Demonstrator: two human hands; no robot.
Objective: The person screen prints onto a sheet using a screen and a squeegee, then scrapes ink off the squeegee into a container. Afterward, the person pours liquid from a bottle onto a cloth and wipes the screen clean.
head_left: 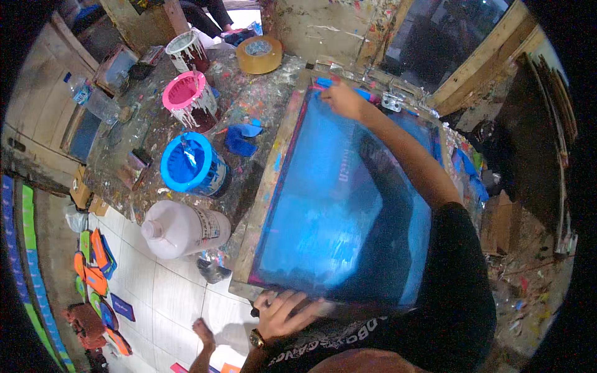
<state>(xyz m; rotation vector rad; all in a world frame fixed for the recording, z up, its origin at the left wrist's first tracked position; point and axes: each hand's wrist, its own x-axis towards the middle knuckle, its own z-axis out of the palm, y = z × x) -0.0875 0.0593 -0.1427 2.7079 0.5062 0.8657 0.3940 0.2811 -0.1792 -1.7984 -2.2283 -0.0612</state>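
Observation:
A wooden screen-printing frame [252,245] with blue-tinted mesh [311,236] lies on the worktable in front of me. My right hand [343,101] reaches across to its far left corner. Those fingers are closed at a blue-smeared strip [324,81] along the far edge; its kind is unclear. My left hand [285,316], with a watch [257,339] on the wrist, curls its fingers over the frame's near edge by the left corner. My right arm shadows much of the mesh.
Left of the frame stand a blue paint tub [219,174], a pink paint tub [199,112], a drip-covered can [185,53] and a white jug [186,230]. A tape roll [260,55] and blue scrap [241,138] lie nearby. A metal hinge [392,101] sits at the far edge.

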